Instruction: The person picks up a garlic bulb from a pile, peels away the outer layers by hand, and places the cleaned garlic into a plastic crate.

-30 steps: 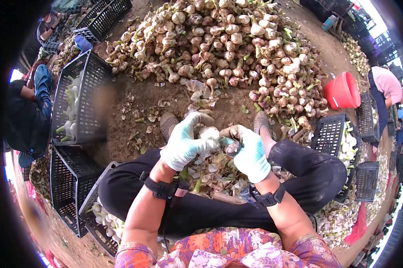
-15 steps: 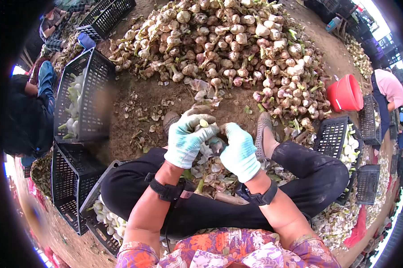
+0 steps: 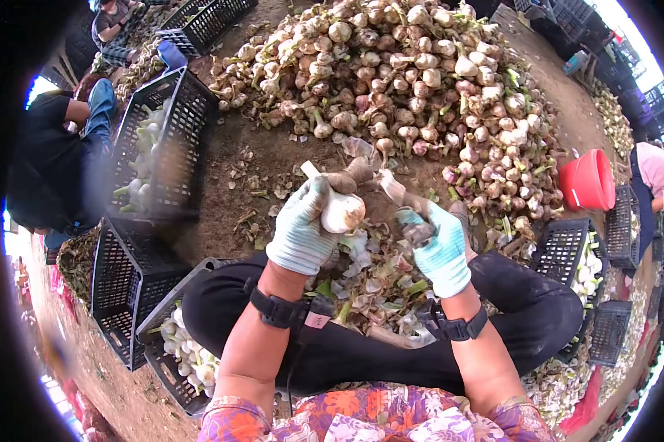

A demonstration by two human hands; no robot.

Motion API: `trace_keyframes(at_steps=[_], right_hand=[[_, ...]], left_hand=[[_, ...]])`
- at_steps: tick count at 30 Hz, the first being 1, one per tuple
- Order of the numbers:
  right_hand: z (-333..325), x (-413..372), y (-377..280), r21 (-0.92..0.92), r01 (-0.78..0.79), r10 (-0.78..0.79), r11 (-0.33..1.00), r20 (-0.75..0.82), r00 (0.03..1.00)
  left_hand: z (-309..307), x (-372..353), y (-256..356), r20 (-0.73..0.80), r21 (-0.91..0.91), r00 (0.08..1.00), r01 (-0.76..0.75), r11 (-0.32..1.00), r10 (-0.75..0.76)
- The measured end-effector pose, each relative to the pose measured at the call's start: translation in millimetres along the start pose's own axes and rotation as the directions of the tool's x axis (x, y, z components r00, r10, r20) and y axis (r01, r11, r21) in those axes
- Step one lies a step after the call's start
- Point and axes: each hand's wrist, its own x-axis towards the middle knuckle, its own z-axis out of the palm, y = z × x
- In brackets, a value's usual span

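My left hand point(image 3: 302, 227), in a striped, soil-stained glove, is closed around a garlic bulb point(image 3: 343, 213). The bulb is mostly white, its root end facing right and a cut stem sticking up past the fingers. To the right, apart from the bulb, my right hand point(image 3: 439, 243) has its fingers curled. A papery strip of garlic skin point(image 3: 392, 187) shows at its fingertips; the exact grip is partly hidden. Loose peelings point(image 3: 369, 283) lie on the ground between my legs, below both hands.
A large heap of unpeeled garlic point(image 3: 391, 81) lies ahead. Black crates with white bulbs stand at left point(image 3: 192, 147), by my left knee point(image 3: 159, 365) and at right point(image 3: 560, 247). A red bucket point(image 3: 588, 180) stands at right. Other people sit at left point(image 3: 59, 158) and right point(image 3: 656, 173).
My hands were close together and have moved apart, the right one to the right. The white bulb in my left hand now shows plainly. The whole view has shifted slightly.
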Motion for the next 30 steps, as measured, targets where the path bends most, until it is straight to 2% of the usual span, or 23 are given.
trace_keyframes(at_steps=[1,2,4,5,6,8,10,12,14,16,17,18,20,21,22,24,28,30], right_hand=[[8.5,-0.1,-18.5,0.022,0.083,-0.083,0.996,0.018,0.996],[14.9,0.7,-28.9,0.043,0.165,-0.166,0.985,0.032,0.986],[22.6,4.8,-32.5,0.205,-0.142,0.105,0.968,0.181,0.978],[24.0,11.8,-27.1,-0.309,0.363,-0.331,0.879,0.154,0.931],[24.3,11.8,-26.2,-0.309,0.360,-0.326,0.881,0.156,0.932],[24.3,11.6,-27.4,-0.193,0.248,-0.218,0.949,0.161,0.963],[21.2,11.4,-17.9,-0.215,0.272,-0.236,0.938,0.178,0.955],[19.5,12.0,-11.6,-0.226,0.325,-0.303,0.918,0.130,0.944],[17.8,9.8,-7.3,-0.241,0.271,-0.251,0.932,0.111,0.962],[16.1,8.6,4.6,-0.021,0.084,-0.085,0.996,-0.003,0.996],[9.9,8.9,1.8,-0.135,0.152,-0.152,0.979,0.015,0.988],[11.9,8.1,-1.1,-0.134,0.155,-0.154,0.979,0.013,0.988],[18.5,-0.3,-8.0,0.197,0.028,-0.030,0.980,0.007,1.000],[19.6,-0.8,-5.7,0.157,0.021,-0.031,0.987,0.060,0.998],[16.9,0.2,-9.9,-0.194,0.275,-0.259,0.942,0.103,0.960],[17.5,1.7,-10.3,-0.252,0.370,-0.347,0.894,0.133,0.928],[20.6,-2.7,-9.2,-0.343,0.330,-0.297,0.880,0.147,0.944],[20.1,-1.9,-6.4,-0.181,0.148,-0.134,0.972,0.088,0.987]], left_hand=[[-1.8,2.8,-5.3,-0.001,0.055,0.999,-0.054,0.997,0.054],[0.5,1.5,-6.3,-0.005,0.050,0.999,-0.045,0.998,0.045],[7.5,-1.8,-4.0,-0.051,0.355,0.996,-0.057,0.933,0.080],[6.5,-2.5,-4.5,-0.042,0.337,0.999,-0.010,0.941,0.026],[4.6,-2.3,-4.4,-0.047,0.336,0.999,-0.006,0.942,0.024],[1.5,-2.0,-4.0,-0.039,0.423,0.998,-0.027,0.906,0.048],[-0.1,-1.2,-4.8,-0.033,0.396,0.999,-0.025,0.918,0.042],[-6.0,2.2,-9.7,-0.045,0.439,0.999,0.014,0.898,0.006],[-5.0,2.9,-10.8,-0.035,0.427,0.999,0.037,0.904,-0.024],[-2.3,2.8,-11.4,-0.007,0.316,0.999,0.045,0.948,-0.045],[-1.7,3.6,-10.6,-0.003,0.321,0.999,0.044,0.946,-0.046],[-1.8,4.0,-10.1,0.004,0.388,0.999,0.028,0.921,-0.032],[-0.6,0.6,-14.5,0.004,0.446,0.999,0.029,0.895,-0.034],[2.4,1.2,-16.4,-0.001,0.469,0.999,0.032,0.883,-0.036],[5.4,2.2,-17.3,-0.004,0.491,0.999,0.031,0.871,-0.034],[4.1,0.4,-14.4,0.001,0.475,0.997,0.065,0.877,-0.074],[1.9,-2.3,-12.8,0.001,0.522,0.998,0.054,0.852,-0.064],[-0.4,-0.9,-15.2,-0.039,0.431,0.994,0.108,0.896,-0.101]])
